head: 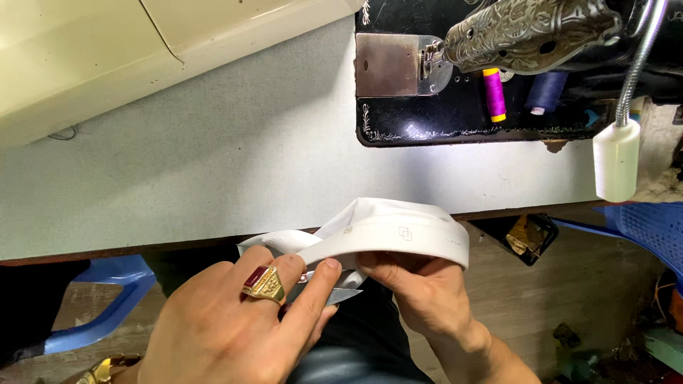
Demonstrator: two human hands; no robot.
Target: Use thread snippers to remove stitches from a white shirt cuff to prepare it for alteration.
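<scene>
White collar band (398, 238), stiff & curved, arcs above both hands at table edge (498, 211). Left hand (235, 327) pinches its left end w/ small blade (346, 294) under fingertips; right hand (420, 284) grips underside. Blade mostly hidden, right fingertips tucked behind fabric.

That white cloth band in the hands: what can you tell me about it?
The white cloth band looks like stiff cotton, a shirt collar or cuff, curved into an arch just below the table edge. A small square mark sits mid-band. The right hand grips it from beneath; the left hand, wearing a gold ring, pinches its left end beside a metal blade.
</scene>
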